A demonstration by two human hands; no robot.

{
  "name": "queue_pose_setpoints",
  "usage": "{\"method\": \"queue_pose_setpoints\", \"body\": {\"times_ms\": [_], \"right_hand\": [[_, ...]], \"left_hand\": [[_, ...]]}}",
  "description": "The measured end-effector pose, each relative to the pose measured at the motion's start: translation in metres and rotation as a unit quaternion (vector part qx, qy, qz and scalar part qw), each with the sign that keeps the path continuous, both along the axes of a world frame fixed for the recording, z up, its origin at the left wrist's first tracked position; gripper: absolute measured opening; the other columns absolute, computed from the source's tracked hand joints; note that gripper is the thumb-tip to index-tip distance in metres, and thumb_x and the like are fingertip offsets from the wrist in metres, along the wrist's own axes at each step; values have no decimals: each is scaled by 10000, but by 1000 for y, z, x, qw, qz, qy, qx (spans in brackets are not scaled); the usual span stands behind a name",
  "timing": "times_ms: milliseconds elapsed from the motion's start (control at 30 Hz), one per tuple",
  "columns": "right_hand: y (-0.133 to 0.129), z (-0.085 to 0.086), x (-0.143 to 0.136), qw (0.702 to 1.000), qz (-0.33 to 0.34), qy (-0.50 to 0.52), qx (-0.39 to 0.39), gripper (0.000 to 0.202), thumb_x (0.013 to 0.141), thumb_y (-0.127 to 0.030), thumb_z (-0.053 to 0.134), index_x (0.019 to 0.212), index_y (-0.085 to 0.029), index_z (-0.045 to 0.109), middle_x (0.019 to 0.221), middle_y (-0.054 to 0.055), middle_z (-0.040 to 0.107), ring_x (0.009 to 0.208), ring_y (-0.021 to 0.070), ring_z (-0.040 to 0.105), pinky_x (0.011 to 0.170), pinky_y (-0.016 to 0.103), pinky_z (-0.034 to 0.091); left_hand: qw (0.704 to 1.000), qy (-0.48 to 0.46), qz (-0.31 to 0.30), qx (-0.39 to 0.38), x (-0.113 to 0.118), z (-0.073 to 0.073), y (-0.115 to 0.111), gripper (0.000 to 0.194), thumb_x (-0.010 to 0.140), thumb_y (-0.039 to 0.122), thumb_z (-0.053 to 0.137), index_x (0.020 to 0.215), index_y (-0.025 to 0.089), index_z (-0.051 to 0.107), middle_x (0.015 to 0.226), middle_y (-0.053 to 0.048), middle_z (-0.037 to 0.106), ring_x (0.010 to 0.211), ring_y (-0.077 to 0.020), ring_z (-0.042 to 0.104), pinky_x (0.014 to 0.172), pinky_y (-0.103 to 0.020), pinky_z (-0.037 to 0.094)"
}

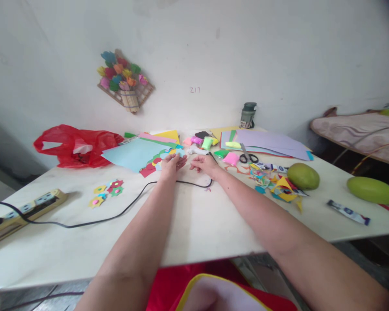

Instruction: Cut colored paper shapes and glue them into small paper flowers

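Note:
My left hand is palm up over the table, fingers stretched out and apart, with nothing plain to see in it. Close beside it, my right hand has its fingers curled together; whatever is in them, if anything, is too small to make out. Cut scalloped paper pieces in red, yellow, green and blue lie just left of and behind my left hand. Behind both hands is a white object of unclear kind. Small paper flowers with coloured centres lie further left.
A black cord crosses the table from a power strip. Right of my hands are bags of clay, scissors, paper scraps and green fruit. Paper sheets and a red plastic bag lie behind.

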State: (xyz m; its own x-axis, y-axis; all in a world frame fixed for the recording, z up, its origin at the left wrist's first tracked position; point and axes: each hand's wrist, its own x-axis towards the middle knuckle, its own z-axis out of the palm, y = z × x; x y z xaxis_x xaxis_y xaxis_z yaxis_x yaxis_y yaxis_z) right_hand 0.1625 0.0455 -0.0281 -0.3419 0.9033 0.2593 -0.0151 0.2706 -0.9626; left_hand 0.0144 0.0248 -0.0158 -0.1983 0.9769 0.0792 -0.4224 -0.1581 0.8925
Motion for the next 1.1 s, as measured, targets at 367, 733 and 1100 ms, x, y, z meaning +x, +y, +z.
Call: {"method": "queue_pose_setpoints", "body": {"times_ms": [367,733,1100], "right_hand": [[1,1,2,1000,-6,22,5,268,728,-392,610,678,-129,593,616,19,639,449,49,460,440,179,406],[0,1,0,998,10,57,-34,220,601,-234,729,784,-140,650,680,27,674,609,98,596,530,202,456],[2,-1,2,1000,-11,13,8,168,625,-266,689,731,-147,636,660,4,640,553,72,526,515,197,432]], "left_hand": [[1000,1,4,-6,0,0,1,220,673,231,659,729,166,457,680,-49,663,686,-174,666,684,-293,501],[1000,-2,-3,-1,-1,0,0,268,644,260,691,723,167,452,676,-47,662,700,-176,666,675,-286,500],[1000,1,4,-5,0,1,-1,286,631,270,700,715,174,444,676,-42,664,689,-175,666,654,-274,499]]}}
